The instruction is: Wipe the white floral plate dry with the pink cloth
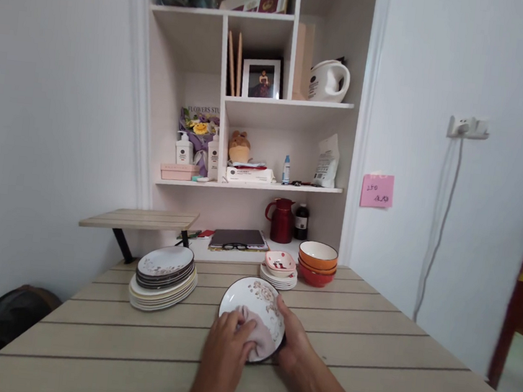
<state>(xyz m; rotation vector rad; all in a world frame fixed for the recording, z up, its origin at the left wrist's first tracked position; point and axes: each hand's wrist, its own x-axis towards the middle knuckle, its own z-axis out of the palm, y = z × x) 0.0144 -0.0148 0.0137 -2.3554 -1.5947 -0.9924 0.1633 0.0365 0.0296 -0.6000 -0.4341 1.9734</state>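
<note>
A white plate [238,290] with a dark rim and a brown flower pattern is tilted up toward me over the middle of the table. My right hand [294,338] grips its right edge, the thumb on the face and the other fingers hidden behind. In my left hand [229,341] is a bunched, pale pinkish cloth [264,340], pressed against the lower part of the plate's face. To the left stands a stack of plates [165,261], flower-patterned dark-rimmed ones on top of cream and white ones.
Beyond the plate are small dishes [278,279] with a pink bowl [281,261] on top, beside stacked orange and red bowls [317,264]. A raised wooden shelf [140,219] overhangs the table's back left. Behind, a red jug [282,222] and glasses [235,246] sit below the wall shelves.
</note>
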